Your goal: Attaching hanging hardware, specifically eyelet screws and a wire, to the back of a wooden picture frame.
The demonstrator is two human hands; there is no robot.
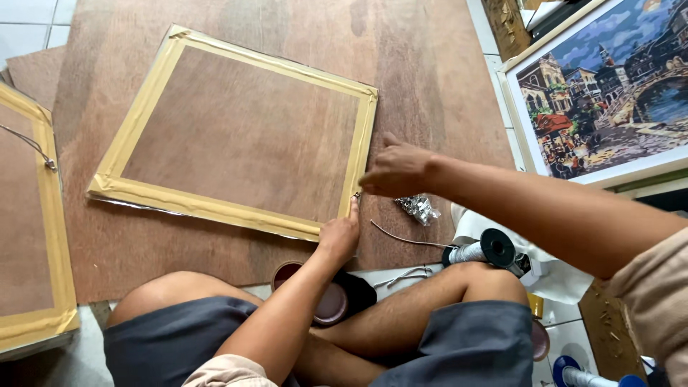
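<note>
The left hand (339, 235), at centre frame, rests against the right edge of the taped frame back (240, 132), fingers together and pressed to the rim just below a small metal fitting (356, 194). The right hand (396, 170), directly above and slightly right, has its fingertips pinched together at that same fitting; the fitting is too small to tell whether it is gripped or only touched. The frame back lies face down on a brown plywood sheet (430, 93), occupying the upper centre of the frame, its border covered with tan tape. Just right of the hands lies a small crumpled clear bag of metal parts (418, 208). A length of wire (401, 239) runs from below the hands toward a spool (481, 250) at lower right, beside the person's knee. A round dark red lid (326, 297) sits in the lower centre, between the legs. A second taped frame back (32, 236) fills the left edge. A framed painting of a town scene (609, 86) stands in the upper right corner.
</note>
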